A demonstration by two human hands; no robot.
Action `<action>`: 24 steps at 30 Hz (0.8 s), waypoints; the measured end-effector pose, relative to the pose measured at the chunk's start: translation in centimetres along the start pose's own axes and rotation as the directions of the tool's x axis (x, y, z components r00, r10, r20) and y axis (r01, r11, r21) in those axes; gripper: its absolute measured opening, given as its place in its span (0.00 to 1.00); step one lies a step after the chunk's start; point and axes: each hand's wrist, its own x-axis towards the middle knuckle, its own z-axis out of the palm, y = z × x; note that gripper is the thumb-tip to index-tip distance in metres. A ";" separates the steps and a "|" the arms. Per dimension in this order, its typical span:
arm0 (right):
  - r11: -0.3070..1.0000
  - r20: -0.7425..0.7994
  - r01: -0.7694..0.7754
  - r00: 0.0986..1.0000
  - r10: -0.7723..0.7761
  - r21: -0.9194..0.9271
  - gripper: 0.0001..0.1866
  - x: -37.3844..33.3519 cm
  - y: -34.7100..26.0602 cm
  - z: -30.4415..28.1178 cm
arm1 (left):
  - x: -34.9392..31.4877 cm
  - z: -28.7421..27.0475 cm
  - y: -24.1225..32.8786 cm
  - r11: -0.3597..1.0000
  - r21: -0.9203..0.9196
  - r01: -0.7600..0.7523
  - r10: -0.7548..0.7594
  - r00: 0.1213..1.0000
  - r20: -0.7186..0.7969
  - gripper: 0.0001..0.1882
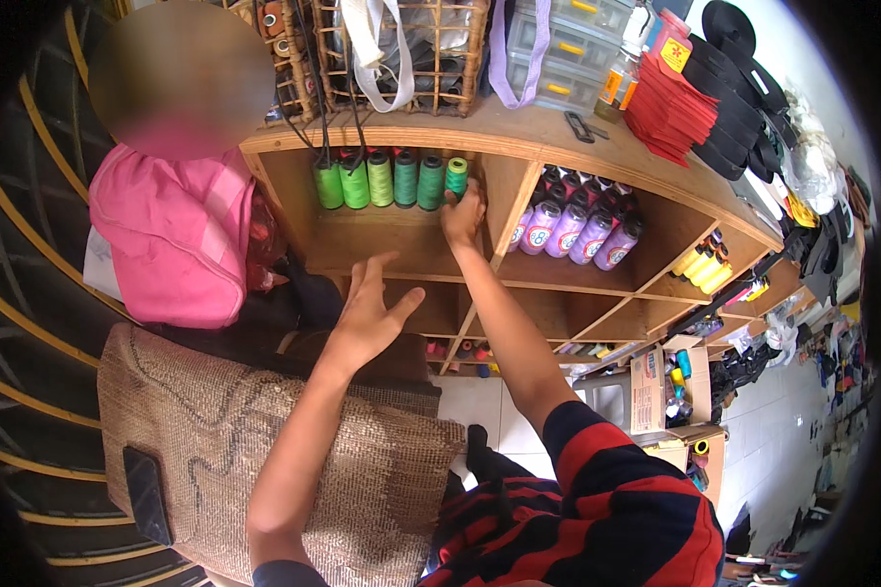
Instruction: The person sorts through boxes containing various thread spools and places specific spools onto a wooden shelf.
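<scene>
A row of thread spools in greens, among them a light green spool [353,182] and a dark green spool [431,184], stands upright in the upper left compartment of a wooden shelf. My right hand [465,215] reaches into that compartment. Its fingers are closed about the lower part of the rightmost green thread spool [456,173]. Part of that spool is hidden by the hand. In front of the shelf, my left hand [370,315] hangs in the air with its fingers spread, holding nothing.
Purple thread spools [566,231] fill the neighbouring compartment, and yellow spools [703,264] lie farther right. On the shelf top [519,132] stand a wicker basket [401,59], plastic drawers [568,49] and red fabric pieces [671,108]. A pink cloth [171,235] and a woven-covered seat [215,421] are at left.
</scene>
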 end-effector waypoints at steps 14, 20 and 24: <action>0.999 0.151 0.034 0.988 -0.037 0.021 0.22 0.1 5.4 1.4 | -0.3 0.2 0.4 0.999 0.032 -0.008 0.004 0.992 0.127 0.26; 0.969 0.061 0.245 0.967 -0.247 0.042 0.32 -0.3 0.7 -0.5 | -0.4 0.0 0.6 1.000 0.019 0.003 -0.006 0.988 0.155 0.26; 0.848 0.105 0.496 0.868 -0.485 -0.186 0.29 0.3 -3.1 -1.7 | -0.4 0.3 -0.3 0.988 0.114 -0.109 0.100 0.992 0.082 0.26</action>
